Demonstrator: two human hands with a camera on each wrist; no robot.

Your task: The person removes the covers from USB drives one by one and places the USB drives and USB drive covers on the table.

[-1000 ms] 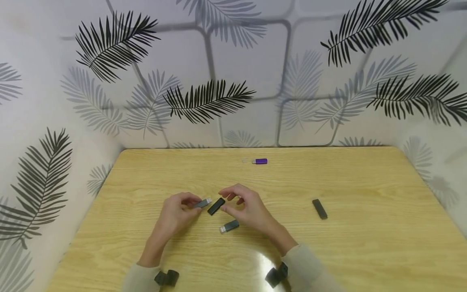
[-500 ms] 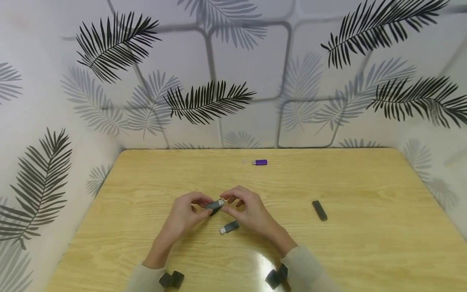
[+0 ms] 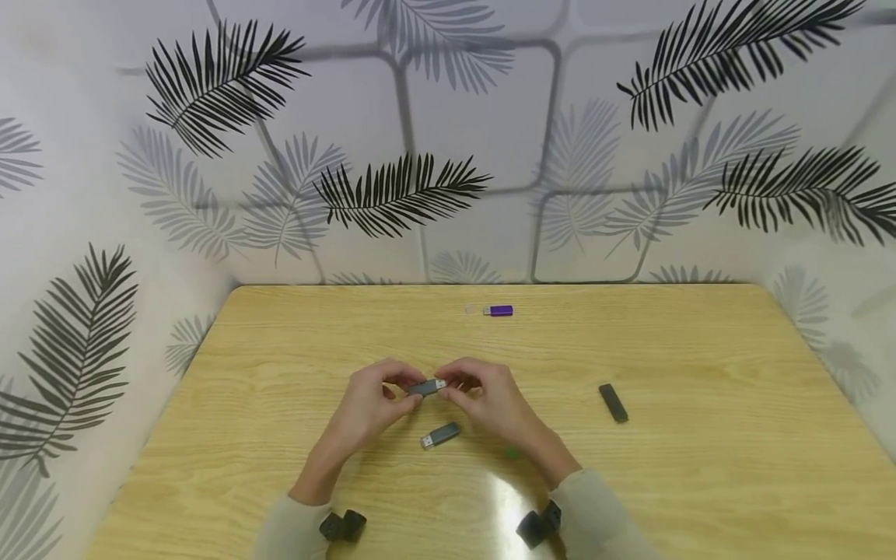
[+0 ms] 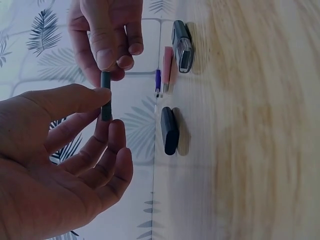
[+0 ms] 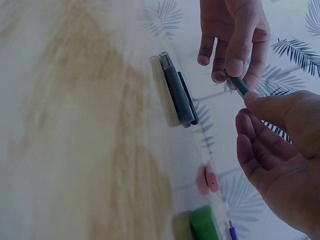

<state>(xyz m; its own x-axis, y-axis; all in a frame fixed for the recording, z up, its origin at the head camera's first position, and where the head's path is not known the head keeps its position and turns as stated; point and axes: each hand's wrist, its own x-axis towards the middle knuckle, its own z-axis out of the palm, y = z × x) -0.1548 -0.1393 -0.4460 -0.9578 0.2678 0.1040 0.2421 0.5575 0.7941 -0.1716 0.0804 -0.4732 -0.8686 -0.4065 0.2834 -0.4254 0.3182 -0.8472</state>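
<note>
My left hand (image 3: pixel 371 397) pinches a dark grey USB stick (image 3: pixel 424 387) by its body, thumb against forefinger. At the other end, my right hand (image 3: pixel 493 395) pinches the metal plug, which points right. In the left wrist view the held stick (image 4: pixel 106 112) is above the table, both thumbs on it. A second grey USB stick (image 3: pixel 441 435) lies just in front of the hands with its plug pointing left. A black stick (image 4: pixel 170 131) rests on the table, and the hands hide it in the head view.
Near the back edge lies a purple USB stick (image 3: pixel 500 311) with a small clear cap (image 3: pixel 470 309) beside it. Another black stick (image 3: pixel 614 403) is off to the right. A green object (image 5: pixel 204 223) and a pink one (image 5: pixel 212 177) sit by the right hand on the wooden table (image 3: pixel 700 482).
My left hand has carried the grey USB stick rightward over the black one. My right hand's fingertips have come onto its plug end. A green object now shows beside the right wrist.
</note>
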